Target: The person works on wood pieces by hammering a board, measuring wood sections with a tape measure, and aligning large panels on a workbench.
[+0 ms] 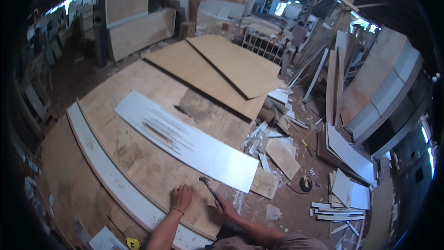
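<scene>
My right hand (pixel 225 207) grips a hammer (pixel 210 188) by its handle, the head pointing up and left above the plywood worktop (pixel 134 157). To its left, my left hand (pixel 181 197) rests low over the worktop beside a long white panel (pixel 108 169) with wooden strips along its edges. Its fingers are curled downward, and whatever they may pinch is too small to make out. Beyond both hands lies a white board (pixel 217 164) with several thin strips (pixel 169 134) on it.
Two large tan sheets (pixel 231 65) overlap at the worktop's far end. A yellow tape measure (pixel 132 243) lies near the lower edge. Offcuts (pixel 282 157) litter the floor at right, near stacked white boards (pixel 349 155). Another person (pixel 298 34) stands in the back.
</scene>
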### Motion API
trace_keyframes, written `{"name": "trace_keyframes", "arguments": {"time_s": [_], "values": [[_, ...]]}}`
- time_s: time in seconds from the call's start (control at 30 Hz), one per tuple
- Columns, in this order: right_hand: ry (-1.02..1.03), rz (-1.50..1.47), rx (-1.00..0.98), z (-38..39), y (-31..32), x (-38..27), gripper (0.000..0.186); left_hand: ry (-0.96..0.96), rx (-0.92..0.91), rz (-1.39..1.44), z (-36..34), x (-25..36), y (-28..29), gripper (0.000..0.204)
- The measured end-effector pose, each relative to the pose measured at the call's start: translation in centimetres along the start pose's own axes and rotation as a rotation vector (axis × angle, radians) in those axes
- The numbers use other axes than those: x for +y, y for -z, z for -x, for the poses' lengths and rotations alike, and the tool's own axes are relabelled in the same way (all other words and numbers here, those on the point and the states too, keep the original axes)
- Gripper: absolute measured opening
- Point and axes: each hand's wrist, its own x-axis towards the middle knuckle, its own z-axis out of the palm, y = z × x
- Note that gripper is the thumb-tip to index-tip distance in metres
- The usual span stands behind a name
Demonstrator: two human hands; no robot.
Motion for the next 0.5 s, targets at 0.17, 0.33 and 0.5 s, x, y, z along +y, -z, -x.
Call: {"name": "trace_keyframes", "arguments": {"time_s": [0.17,0.33,0.5], "values": [[-0.014,-0.088,0.027,0.3,-0.6,-0.4,0.053,0.224,0.108,0.084,-0.2,0.8,-1.0,0.006],[-0.100,-0.018,-0.042,-3.5,-2.1,-0.8,0.042,0.398,0.178,0.209,-0.2,1.1,-0.7,0.014],[-0.006,0.096,-0.059,-10.2,-3.7,-1.6,0.035,0.440,0.196,0.329,-0.1,1.3,1.0,0.011]]}}
